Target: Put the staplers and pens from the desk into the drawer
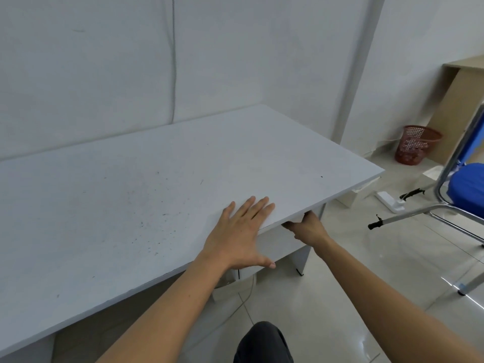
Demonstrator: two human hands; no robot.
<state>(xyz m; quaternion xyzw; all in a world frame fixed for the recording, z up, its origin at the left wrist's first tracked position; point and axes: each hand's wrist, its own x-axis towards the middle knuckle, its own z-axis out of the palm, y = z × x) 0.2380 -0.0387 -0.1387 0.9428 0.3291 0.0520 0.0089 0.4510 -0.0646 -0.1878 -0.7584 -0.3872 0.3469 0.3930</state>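
Observation:
The white desk [157, 184] fills the left and middle of the head view; no stapler or pen shows on its top. My left hand [242, 233] lies flat on the desk near its front right edge, fingers spread, holding nothing. My right hand [307, 227] is under that edge, fingers hooked on the top of the white drawer front [277, 242]. The drawer sits flush under the desktop and its inside is hidden.
A red mesh wastebasket [416, 144] stands on the floor at the back right. A blue chair [468, 189] with metal legs is at the right edge. A white power strip [390, 201] lies on the tiled floor. My knee [264, 344] is at the bottom.

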